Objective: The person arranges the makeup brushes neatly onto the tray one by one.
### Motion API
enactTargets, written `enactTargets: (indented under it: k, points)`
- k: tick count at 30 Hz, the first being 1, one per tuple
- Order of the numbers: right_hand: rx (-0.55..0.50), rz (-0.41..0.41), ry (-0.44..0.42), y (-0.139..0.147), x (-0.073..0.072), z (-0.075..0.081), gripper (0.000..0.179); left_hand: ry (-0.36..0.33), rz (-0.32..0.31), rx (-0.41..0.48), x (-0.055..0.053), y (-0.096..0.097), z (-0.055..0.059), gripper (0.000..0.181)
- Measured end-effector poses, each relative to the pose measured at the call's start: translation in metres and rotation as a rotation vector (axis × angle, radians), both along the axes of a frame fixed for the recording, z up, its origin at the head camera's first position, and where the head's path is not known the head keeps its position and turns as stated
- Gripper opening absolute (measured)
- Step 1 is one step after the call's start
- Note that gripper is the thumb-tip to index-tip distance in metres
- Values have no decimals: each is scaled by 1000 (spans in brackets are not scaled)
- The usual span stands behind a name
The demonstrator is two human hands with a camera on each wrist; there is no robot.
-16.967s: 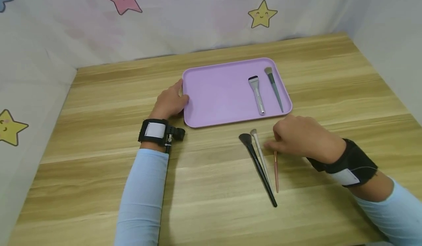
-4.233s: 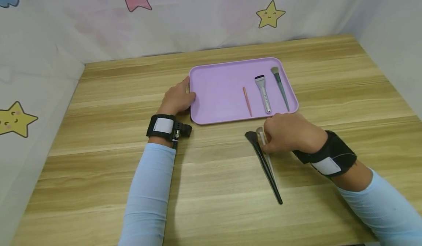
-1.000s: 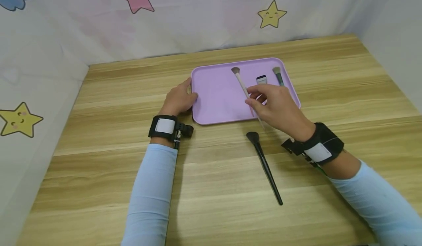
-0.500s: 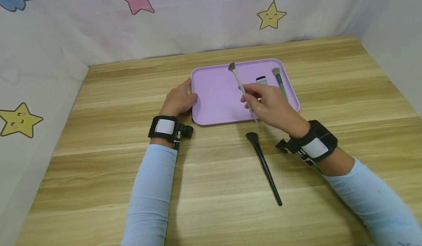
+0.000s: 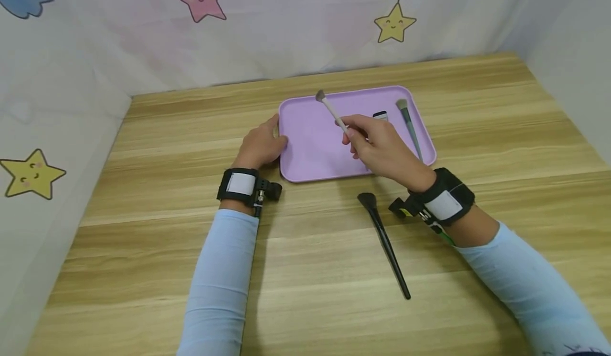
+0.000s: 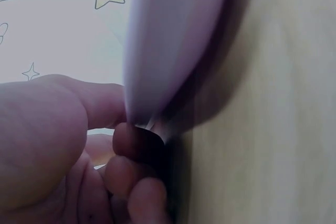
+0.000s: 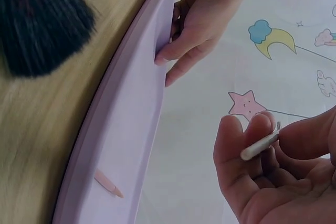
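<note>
My left hand [image 5: 260, 145] grips the left rim of a lilac tray [image 5: 305, 157], thumb over the edge and fingers curled beneath; the left wrist view shows the tray [image 6: 168, 35] between them. Above the tray, my right hand [image 5: 384, 149] pinches a white-handled makeup brush [image 5: 329, 108] between thumb and fingers, bristles pointing up and left. A green brush [image 5: 409, 125] lies along the tray's right side. Beside it a silver flat brush [image 5: 380, 115] is mostly covered by my right hand. A small pink brush [image 7: 108, 183] on the tray shows only in the right wrist view.
A black fan-headed brush [image 5: 384, 244] lies on the wooden table [image 5: 305, 271] in front of the tray. Behind the table hangs a pale cloth [image 5: 286, 27] printed with stars.
My right hand picked up the white brush from beside the black one and carried it over the tray, lately shifting left. Earlier, the pink brush went onto the tray. My left hand keeps its grip.
</note>
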State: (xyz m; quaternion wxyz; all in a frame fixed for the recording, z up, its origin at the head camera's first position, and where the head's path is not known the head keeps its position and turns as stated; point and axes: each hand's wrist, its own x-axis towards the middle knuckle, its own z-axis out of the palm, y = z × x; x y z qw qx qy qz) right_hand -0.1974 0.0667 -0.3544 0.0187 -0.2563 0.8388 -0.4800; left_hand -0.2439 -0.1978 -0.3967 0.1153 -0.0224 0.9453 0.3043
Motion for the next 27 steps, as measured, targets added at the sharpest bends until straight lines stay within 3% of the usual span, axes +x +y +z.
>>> enactTargets:
  k: [7,19,27]
  points:
    - [8,-10,-17,2,-6,-2,30,3,5,3,-1,2,1,71]
    - [-23,-23,-129,0,-12,-1,30,4,2,-9,-1,-1,0,71]
    - [-100,-60,-183,-3,-19,-3,30,4,3,-17,-1,1,-1,71]
